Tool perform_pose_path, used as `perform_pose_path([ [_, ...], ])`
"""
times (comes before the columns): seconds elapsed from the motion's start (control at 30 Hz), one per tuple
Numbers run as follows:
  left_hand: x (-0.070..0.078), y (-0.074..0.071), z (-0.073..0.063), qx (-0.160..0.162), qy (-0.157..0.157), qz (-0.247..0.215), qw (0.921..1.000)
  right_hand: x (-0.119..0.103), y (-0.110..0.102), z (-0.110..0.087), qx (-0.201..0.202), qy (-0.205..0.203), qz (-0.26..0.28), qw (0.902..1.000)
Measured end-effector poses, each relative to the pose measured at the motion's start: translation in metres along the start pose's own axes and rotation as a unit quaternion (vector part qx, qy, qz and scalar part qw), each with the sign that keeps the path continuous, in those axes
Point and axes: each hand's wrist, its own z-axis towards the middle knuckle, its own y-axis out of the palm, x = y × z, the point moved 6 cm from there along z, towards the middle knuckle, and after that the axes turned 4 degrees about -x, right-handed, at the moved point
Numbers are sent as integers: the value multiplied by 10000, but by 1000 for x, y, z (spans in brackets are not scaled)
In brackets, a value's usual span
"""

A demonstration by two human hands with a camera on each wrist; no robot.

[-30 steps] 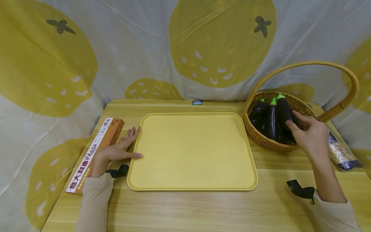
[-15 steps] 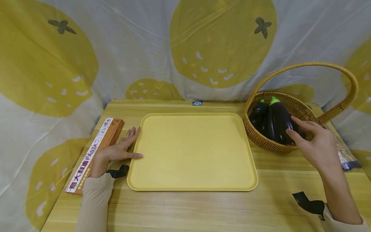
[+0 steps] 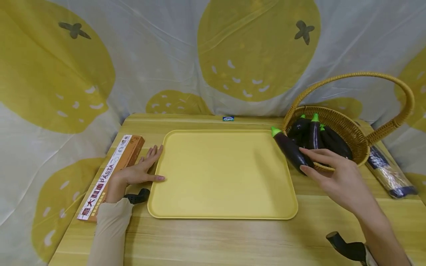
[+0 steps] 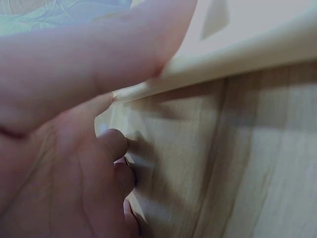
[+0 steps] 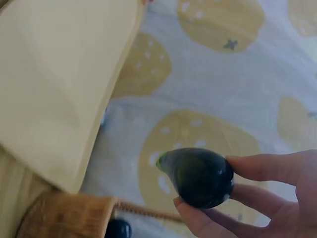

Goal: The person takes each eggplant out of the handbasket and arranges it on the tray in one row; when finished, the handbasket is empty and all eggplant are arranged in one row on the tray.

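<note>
My right hand [image 3: 339, 177] pinches the rounded end of a dark purple eggplant [image 3: 290, 149] between thumb and fingers. Its green stem end points up and left over the right rim of the yellow tray [image 3: 223, 173]. In the right wrist view the held eggplant [image 5: 200, 176] shows its glossy body, with the fingers around its wide end. Several more eggplants [image 3: 334, 142] lie in the wicker basket [image 3: 354, 142] behind that hand. On the left, my left hand [image 3: 138, 173] rests with spread fingers at the tray's left rim; the left wrist view shows its thumb [image 4: 99, 54] on the edge.
A pasta box [image 3: 111, 173] lies slanted beside my left forearm. To the right of the basket is a clear plastic packet [image 3: 391, 171] with dark ends. The basket's tall handle [image 3: 352, 75] arches above it. A small blue packet [image 3: 228, 118] sits at the table's back edge.
My right hand has lifted one eggplant out of the basket and carried it left to the tray's right edge. The left hand stays at the tray's left rim.
</note>
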Motion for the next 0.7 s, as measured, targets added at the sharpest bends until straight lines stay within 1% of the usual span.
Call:
perform_pose_path([
  [0.07, 0, 0, 0, 1, -18, -2, 10000, -16, 13, 9, -75, -277, -20, 9996],
  [0.17, 1, 1, 1, 0, 7, 0, 10000, -37, 38, 24, -320, -526, 141, 9980],
  [0.23, 2, 3, 1, -2, 47, -15, 10000, -48, 58, 34, -543, -572, 283, 9965],
  [0.37, 4, 5, 1, -18, 90, -18, 10000, -71, 100, 53, -819, -675, 553, 9928],
  [0.43, 5, 5, 1, -9, 76, -7, 10000, -81, 120, 63, -889, -720, 578, 9918],
  [0.53, 5, 4, 0, 11, 52, 42, 10000, -95, 144, 76, -884, -804, 518, 9915],
  [0.7, 2, 2, 0, 44, -25, 171, 9998, -112, 178, 96, -908, -859, 411, 9913],
])
